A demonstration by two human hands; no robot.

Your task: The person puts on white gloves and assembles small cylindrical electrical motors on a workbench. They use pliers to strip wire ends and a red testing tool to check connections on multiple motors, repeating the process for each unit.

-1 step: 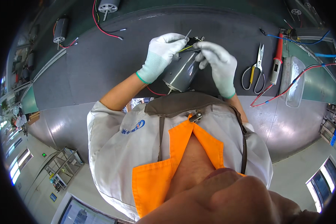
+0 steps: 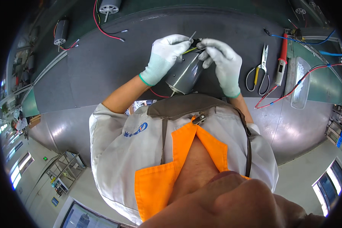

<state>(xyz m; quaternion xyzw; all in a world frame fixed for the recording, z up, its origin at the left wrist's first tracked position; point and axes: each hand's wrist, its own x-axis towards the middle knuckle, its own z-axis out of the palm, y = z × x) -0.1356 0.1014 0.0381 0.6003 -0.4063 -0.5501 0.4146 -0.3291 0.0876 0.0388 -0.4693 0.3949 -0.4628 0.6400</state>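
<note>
A grey cylindrical motor lies tilted on the dark bench top, its shaft end toward me. My left hand, in a white glove, pinches a thin grey rod above the motor's far end. A yellow-green wire runs beside those fingers. My right hand, gloved too, has its thumb and fingers closed by a small black piece at that end. Whatever lies between the right fingertips is hidden. A red wire emerges from under my left wrist, near the motor.
Scissors and a red-handled tool with a cord lie to the right, beside a clear oblong tray. More motors stand at the far left, one grey and one larger, with loose wires. Red and blue cables cross the right side.
Both hands keep nearly the same place over the motor. My right fingertips have shifted slightly and drawn closer together around the black piece.
</note>
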